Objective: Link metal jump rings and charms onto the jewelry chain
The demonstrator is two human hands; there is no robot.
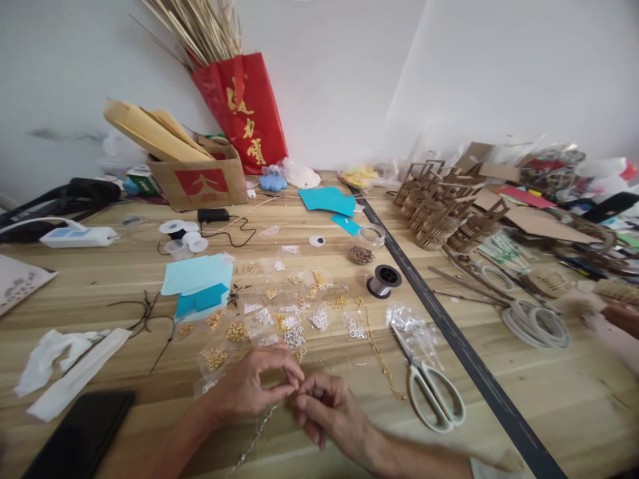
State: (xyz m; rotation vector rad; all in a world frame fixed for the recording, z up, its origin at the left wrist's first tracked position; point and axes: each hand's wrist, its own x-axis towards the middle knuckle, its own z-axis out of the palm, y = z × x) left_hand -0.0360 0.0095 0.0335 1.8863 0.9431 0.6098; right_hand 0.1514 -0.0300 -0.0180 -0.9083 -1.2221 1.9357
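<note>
My left hand [257, 382] and my right hand [334, 409] meet over the front of the table, thumb and fingertips pinched together on each. A thin silver chain [257, 436] runs down from behind my left thumb, its upper end hidden. Whatever lies in my right fingertips is too small to make out. Just beyond the hands are silver beads [294, 334], gold beads [236, 331] and small clear bags of gold findings [213, 359]. A gold chain [378, 352] and scissors with pale handles [436, 399] lie to the right.
A spool of wire [384, 281] stands behind the scissors, beside a dark strip [449, 332] crossing the table. Blue sheets [197, 274] lie left; a black phone [80, 436] is front left. Small woven baskets [434, 209] and tape rolls [534, 324] sit right, near another person's hand [622, 318].
</note>
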